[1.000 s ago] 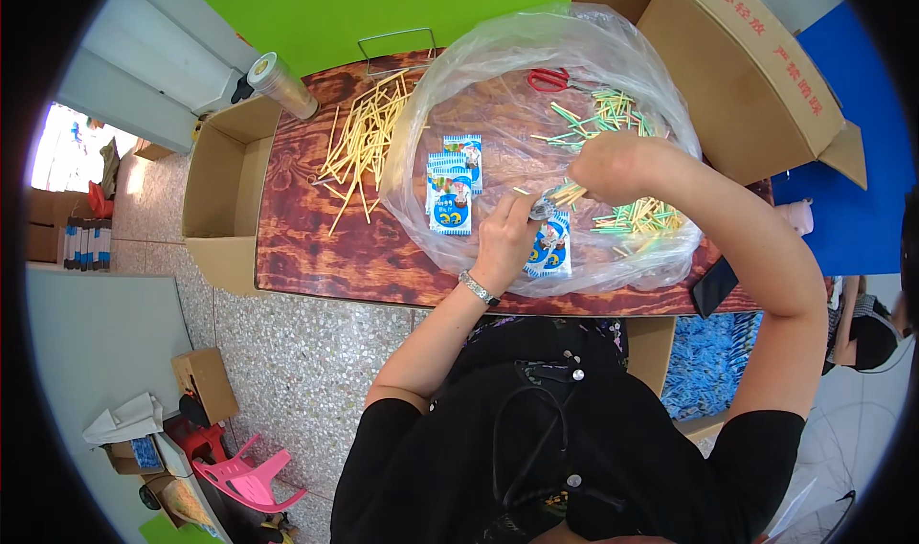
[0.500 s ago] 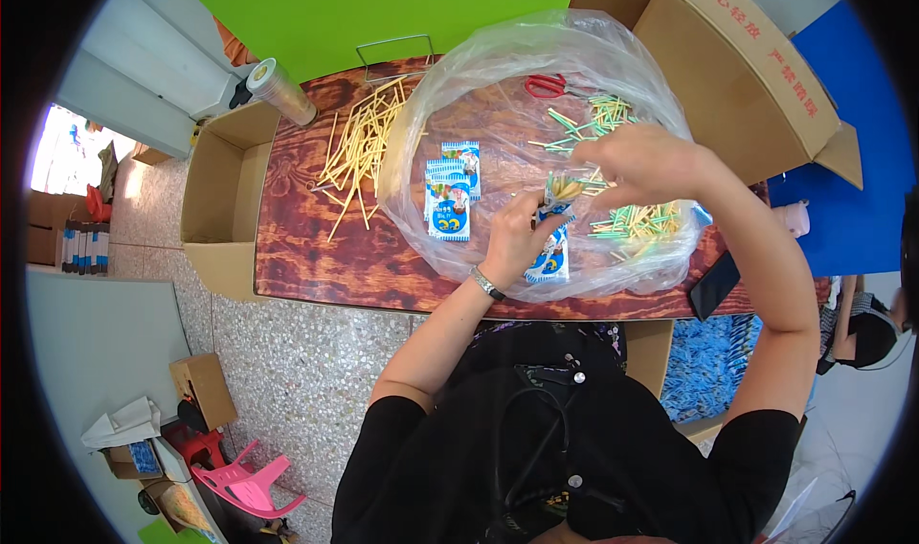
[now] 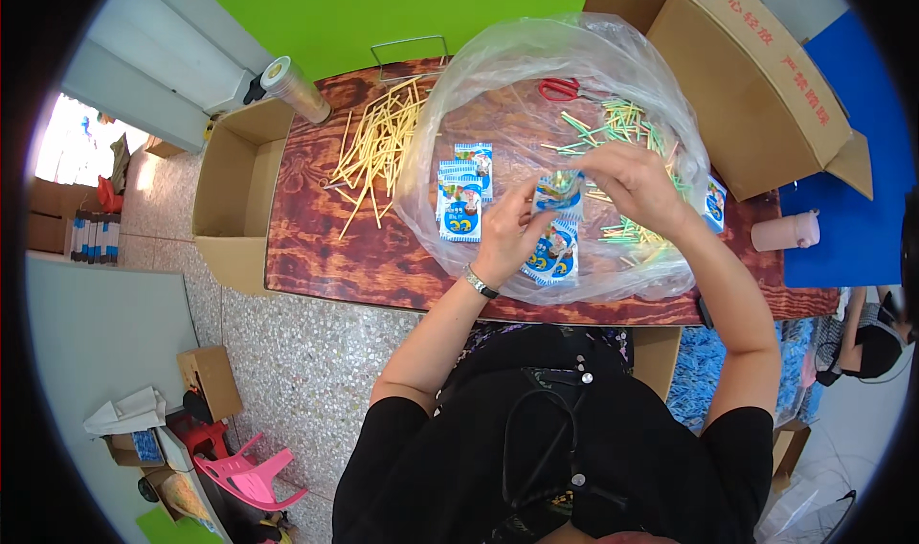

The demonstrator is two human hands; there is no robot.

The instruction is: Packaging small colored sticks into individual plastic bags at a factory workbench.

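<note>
Pinched in my left hand (image 3: 507, 236) is a small blue-and-white packet (image 3: 555, 195), held upright over the spread plastic bag (image 3: 536, 51). My right hand (image 3: 634, 182) has its thumb and fingers closed on the packet's top edge. More printed packets (image 3: 553, 260) lie just below it, and a stack of similar packets (image 3: 460, 209) is left of my left hand. Beyond my right hand lie short green-and-yellow sticks (image 3: 627, 121); another pile of them (image 3: 634, 233) is below that hand. Whatever is inside the held packet is hidden.
Red-handled scissors (image 3: 558, 89) lie at the bag's far side. Long yellow sticks (image 3: 378, 151) are heaped to the left, near a tumbler (image 3: 295, 90) and a cardboard box (image 3: 235, 175). At right stand a large carton (image 3: 751, 84) and a pink bottle (image 3: 785, 232).
My right hand has lowered onto the packet's top and closed there. Stick ends showed in the packet's mouth before; they no longer show. My right forearm now mostly covers the phone.
</note>
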